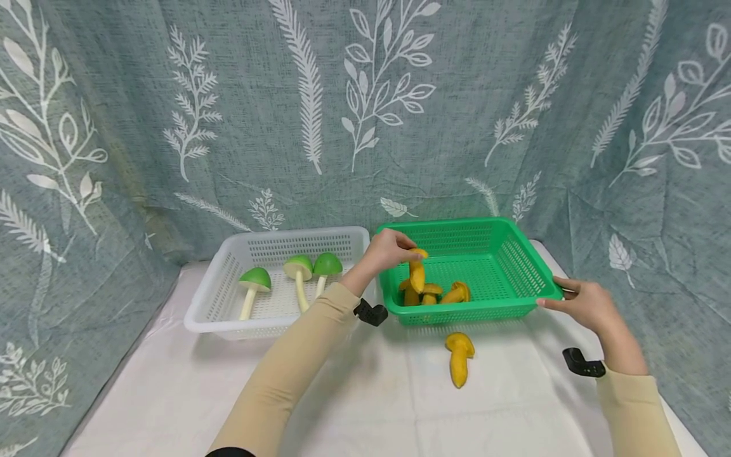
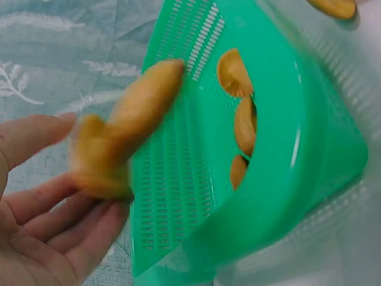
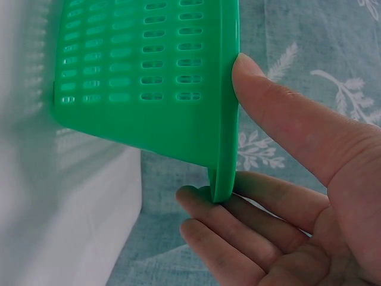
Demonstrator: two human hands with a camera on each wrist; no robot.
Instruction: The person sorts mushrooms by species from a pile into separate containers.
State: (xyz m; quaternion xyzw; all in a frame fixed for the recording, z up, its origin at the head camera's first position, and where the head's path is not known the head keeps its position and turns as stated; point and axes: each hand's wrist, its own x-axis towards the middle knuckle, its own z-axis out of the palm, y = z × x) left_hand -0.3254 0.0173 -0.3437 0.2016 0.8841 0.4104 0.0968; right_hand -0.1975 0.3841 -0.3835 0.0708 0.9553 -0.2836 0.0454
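Note:
Over the left end of the green basket [image 1: 497, 308], my left hand [image 1: 389, 250] pinches a yellow mushroom [image 1: 417, 274] by its cap, the stem pointing down. In the left wrist view that mushroom [image 2: 140, 113] is blurred, its cap between thumb and fingers. My right hand [image 1: 588, 306] grips the basket's rim at the right front corner. The right wrist view has the thumb [image 3: 262, 89] against the rim [image 3: 228, 107] and fingertips curled at its edge. Several yellow mushrooms [image 1: 455, 293] lie inside along the front wall, partly hidden by it.
Left of the green basket stands a white basket [image 1: 211, 326] with green-capped, pale-stemmed mushrooms [image 1: 256, 279], partly covered by my left forearm. One more yellow mushroom [image 1: 459, 360] lies on the white tablecloth [image 1: 400, 412] in front. A grey-green leaf-patterned curtain [image 1: 245, 146] hangs behind.

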